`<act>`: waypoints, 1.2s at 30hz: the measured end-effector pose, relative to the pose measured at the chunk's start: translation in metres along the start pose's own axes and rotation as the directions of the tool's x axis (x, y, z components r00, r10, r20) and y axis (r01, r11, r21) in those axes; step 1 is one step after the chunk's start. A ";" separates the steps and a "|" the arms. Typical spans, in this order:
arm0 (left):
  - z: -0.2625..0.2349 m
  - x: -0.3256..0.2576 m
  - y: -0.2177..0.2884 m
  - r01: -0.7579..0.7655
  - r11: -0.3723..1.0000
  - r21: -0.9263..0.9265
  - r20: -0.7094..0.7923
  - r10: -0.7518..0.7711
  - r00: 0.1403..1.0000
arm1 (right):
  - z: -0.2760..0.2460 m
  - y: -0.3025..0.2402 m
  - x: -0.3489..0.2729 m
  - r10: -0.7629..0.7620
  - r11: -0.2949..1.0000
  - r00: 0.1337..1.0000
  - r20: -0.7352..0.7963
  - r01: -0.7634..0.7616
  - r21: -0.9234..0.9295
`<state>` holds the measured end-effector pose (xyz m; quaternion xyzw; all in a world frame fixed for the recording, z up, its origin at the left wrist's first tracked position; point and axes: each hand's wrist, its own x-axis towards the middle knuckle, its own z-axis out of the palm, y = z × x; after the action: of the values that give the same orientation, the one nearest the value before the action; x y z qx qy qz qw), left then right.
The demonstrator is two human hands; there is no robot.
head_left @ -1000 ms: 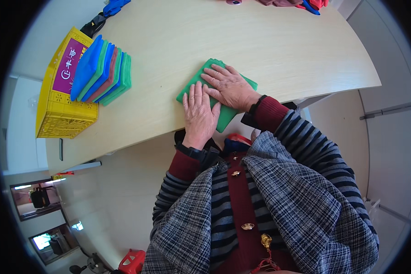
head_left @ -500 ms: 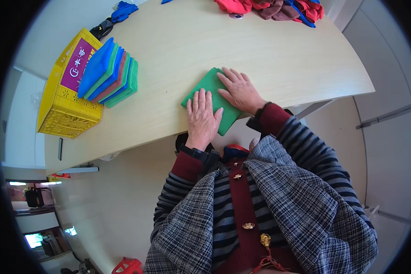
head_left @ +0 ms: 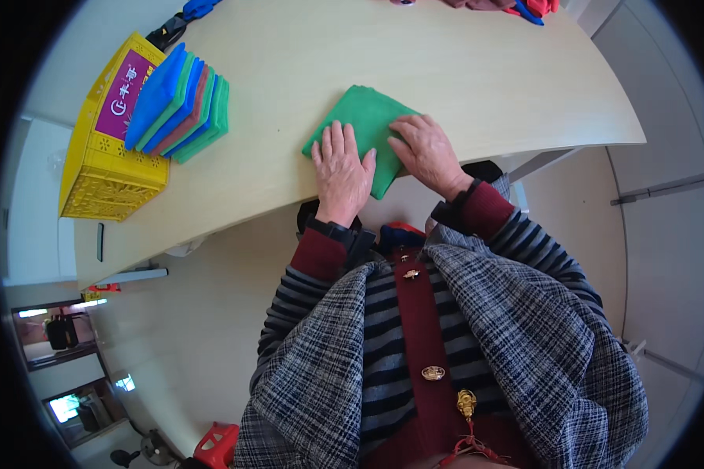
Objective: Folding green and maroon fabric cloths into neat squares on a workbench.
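A folded green cloth lies on the light wooden table near its front edge. My left hand rests flat on the cloth's near left part, fingers spread. My right hand presses flat on its near right part. Both palms lie on the cloth and neither grips it.
A stack of folded blue, green and red cloths leans on a yellow plastic crate at the table's left. Red and blue fabric lies at the far edge. A red stool stands on the floor below.
Both hands have shifted on the green cloth; the right hand has slid from its far part toward its near right edge. The view has also shifted.
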<state>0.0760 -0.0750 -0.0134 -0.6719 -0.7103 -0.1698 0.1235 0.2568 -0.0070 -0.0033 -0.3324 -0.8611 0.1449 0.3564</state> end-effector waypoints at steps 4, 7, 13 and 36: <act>-0.004 0.016 0.000 -0.013 1.000 0.004 -0.032 0.013 0.999 | -0.006 0.003 0.017 0.007 1.000 0.999 -0.052 -0.008 -0.024; -0.008 -0.003 0.006 -0.008 1.000 -0.005 0.008 0.008 1.000 | -0.005 -0.006 0.002 0.019 1.000 0.999 -0.026 -0.020 -0.021; -0.024 -0.008 0.008 0.020 0.999 0.028 0.030 -0.021 0.999 | -0.011 -0.027 -0.002 -0.022 0.995 1.000 -0.013 0.020 -0.095; -0.013 0.049 0.001 -0.110 0.985 -0.130 0.025 0.114 0.993 | 0.018 0.006 0.030 0.030 0.962 0.989 0.145 0.011 -0.271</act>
<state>0.0730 -0.0356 0.0182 -0.7201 -0.6607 -0.1971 0.0779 0.2312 0.0174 -0.0037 -0.3704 -0.8953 0.0515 0.2422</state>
